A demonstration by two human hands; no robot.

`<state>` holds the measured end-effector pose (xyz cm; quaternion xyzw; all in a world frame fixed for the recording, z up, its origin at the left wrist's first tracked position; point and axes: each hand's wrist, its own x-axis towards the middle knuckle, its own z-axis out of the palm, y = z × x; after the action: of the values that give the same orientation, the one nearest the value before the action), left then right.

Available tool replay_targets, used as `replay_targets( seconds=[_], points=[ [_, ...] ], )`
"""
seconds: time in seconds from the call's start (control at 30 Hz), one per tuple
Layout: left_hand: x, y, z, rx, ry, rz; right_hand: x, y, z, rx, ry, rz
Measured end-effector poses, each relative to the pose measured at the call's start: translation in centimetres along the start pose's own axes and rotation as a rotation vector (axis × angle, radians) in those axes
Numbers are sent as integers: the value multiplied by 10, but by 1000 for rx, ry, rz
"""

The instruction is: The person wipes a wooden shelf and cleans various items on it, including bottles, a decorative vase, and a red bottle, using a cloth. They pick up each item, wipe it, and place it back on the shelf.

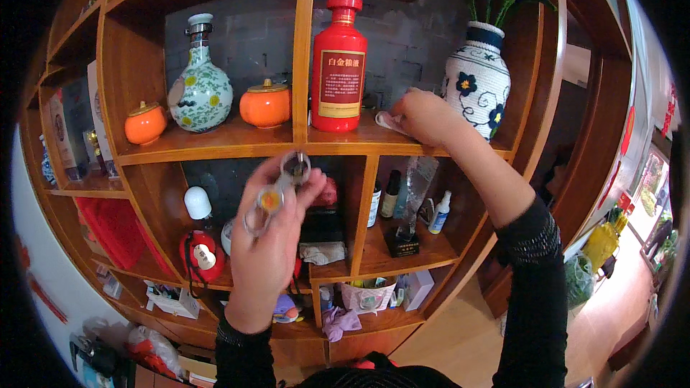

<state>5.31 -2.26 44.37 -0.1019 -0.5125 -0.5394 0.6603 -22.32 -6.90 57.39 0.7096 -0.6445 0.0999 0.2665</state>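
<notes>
My left hand [272,231] holds a fidget-spinner-like item [270,199] with clear rings and an orange centre, in front of the middle shelf. My right hand [426,116] grips a pale cloth [391,122] against the upper wooden shelf [377,133]. Left of the cloth stands a red bottle [339,73] with a printed label. Close to my right hand, on its right, is a white knitted-look vase [477,83] with dark flowers. Further left are a green floral porcelain bottle [202,91] and two orange lidded jars [265,105] [145,123].
Below, the compartments hold a crystal trophy [415,199], a spray bottle [440,213], a red round container [203,258] and a folded cloth [322,253]. A pink-and-white basket [369,297] and a purple cloth [340,323] lie lower. A wooden upright [303,54] divides the upper shelf.
</notes>
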Motion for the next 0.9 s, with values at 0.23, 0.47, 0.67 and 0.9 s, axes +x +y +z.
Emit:
replay_targets(
  seconds=[0.23, 0.47, 0.67, 0.9],
  points=[
    [-39, 22, -11, -226, -122, -282, 55, 16, 22, -90, -164, 96],
    [-4, 5, 20, -47, -110, -229, -21, 8, -24, 251, -55, -228],
    [80, -38, 59, 384, -258, -102, -157, 24, -85, 486, -249, -328],
    [168, -121, 85, 466, -104, -494, -275, 22, -67, 495, -314, -215]
  ],
)
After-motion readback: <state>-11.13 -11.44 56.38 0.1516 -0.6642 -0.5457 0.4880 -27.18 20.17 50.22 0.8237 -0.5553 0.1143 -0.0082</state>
